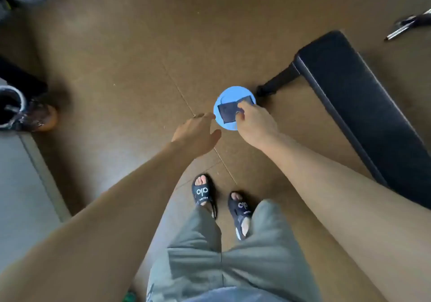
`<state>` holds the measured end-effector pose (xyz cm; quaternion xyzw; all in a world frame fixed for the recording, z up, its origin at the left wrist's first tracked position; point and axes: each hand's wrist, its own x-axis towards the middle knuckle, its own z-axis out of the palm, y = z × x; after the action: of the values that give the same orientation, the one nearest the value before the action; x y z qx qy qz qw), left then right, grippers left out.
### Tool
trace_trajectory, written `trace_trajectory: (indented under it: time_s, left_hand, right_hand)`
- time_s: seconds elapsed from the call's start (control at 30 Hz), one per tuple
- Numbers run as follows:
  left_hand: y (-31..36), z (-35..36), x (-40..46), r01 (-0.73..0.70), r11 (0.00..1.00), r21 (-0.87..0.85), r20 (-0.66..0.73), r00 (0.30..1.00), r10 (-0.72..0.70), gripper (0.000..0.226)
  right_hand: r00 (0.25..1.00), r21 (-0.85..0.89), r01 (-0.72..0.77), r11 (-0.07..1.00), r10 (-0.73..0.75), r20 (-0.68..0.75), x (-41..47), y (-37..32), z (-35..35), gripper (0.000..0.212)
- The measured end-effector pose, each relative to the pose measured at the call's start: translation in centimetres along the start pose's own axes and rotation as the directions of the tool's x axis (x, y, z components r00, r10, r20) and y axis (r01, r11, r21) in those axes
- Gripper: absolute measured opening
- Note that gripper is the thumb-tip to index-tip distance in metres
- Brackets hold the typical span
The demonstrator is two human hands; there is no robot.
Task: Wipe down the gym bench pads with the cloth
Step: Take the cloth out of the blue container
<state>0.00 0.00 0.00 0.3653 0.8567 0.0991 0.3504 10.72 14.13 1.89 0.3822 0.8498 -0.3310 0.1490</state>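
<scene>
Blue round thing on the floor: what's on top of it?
A dark cloth lies on the blue disc, pinched by the right hand. That hand covers the disc's near right part.

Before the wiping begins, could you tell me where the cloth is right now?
In the head view, the dark cloth lies on a blue disc on the floor, centre-right, pinched by the right hand, near the bench foot.

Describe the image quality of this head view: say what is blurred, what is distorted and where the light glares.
Head view: wide-angle bending stretches the forearms; the frame's edges smear; left hand and right hand look soft; the cloth on the blue disc lacks texture; a pale sheen crosses the bench pad.
</scene>
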Motion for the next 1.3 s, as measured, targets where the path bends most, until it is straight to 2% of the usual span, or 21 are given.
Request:
trace_trajectory:
  time_s: [0.2,0.37,0.53,0.63,0.7,0.77,0.83,0.93,1.03,1.1,1.17,1.23,1.3]
  left_hand:
    - [-1.5,5.2,11.4,0.030,1.000,0.008,0.071,0.997,-0.030,0.055]
    - [-4.0,13.1,22.5,0.071,0.997,0.008,0.056,0.996,-0.071,0.055]
    - [-7.6,21.8,32.8,0.133,0.988,-0.083,0.018,0.991,-0.131,0.060]
    - [-9.6,26.1,38.6,0.225,0.948,-0.227,-0.014,0.972,-0.234,0.077]
    - [-10.9,28.5,41.6,0.328,0.866,-0.377,-0.013,0.933,-0.359,0.081]
    - [-12.8,30.9,43.9,0.393,0.761,-0.516,0.012,0.892,-0.453,0.074]
    - [-14.6,32.9,45.3,0.410,0.701,-0.583,-0.003,0.862,-0.507,0.061]
    - [-16.0,34.4,46.1,0.363,0.675,-0.643,-0.038,0.865,-0.501,0.050]
    - [-15.7,34.4,46.1,0.310,0.628,-0.713,-0.031,0.882,-0.471,0.031]
    - [-15.2,33.9,45.8,0.283,0.623,-0.729,-0.047,0.888,-0.458,0.020]
    - [-14.1,33.2,45.5,0.244,0.567,-0.787,-0.025,0.905,-0.424,0.006]
    - [-12.8,32.5,45.4,0.213,0.457,-0.864,0.037,0.931,-0.363,0.008]
    - [-11.3,31.8,45.3,0.206,0.384,-0.900,0.087,0.949,-0.303,0.012]
  right_hand:
    - [0.989,0.093,-0.139,0.986,0.142,-0.032,9.1,8.3,4.2,0.046]
    - [0.977,0.171,-0.198,0.965,0.208,-0.040,19.1,16.4,9.9,0.053]
    - [0.966,0.244,-0.228,0.942,0.251,-0.065,29.5,23.6,17.3,0.062]
    - [0.958,0.260,-0.250,0.933,0.278,-0.075,35.2,26.7,21.8,0.071]
    - [0.944,0.209,-0.279,0.937,0.307,-0.118,38.0,28.5,24.6,0.072]
    - [0.921,0.169,-0.287,0.943,0.320,-0.222,39.9,30.0,27.0,0.064]
    - [0.893,0.172,-0.274,0.946,0.317,-0.319,41.2,31.0,28.7,0.053]
    - [0.864,0.258,-0.241,0.936,0.328,-0.381,42.3,31.6,29.8,0.041]
    - [0.861,0.420,-0.210,0.883,0.371,-0.348,42.7,31.3,29.4,0.029]
    - [0.867,0.510,-0.177,0.842,0.379,-0.323,42.5,30.7,28.8,0.031]
    - [0.875,0.571,-0.100,0.815,0.345,-0.339,42.0,29.8,28.2,0.027]
    - [0.873,0.589,0.020,0.808,0.274,-0.404,41.1,28.7,27.9,0.023]
    - [0.869,0.518,0.167,0.839,0.123,-0.479,40.0,27.6,27.9,0.029]
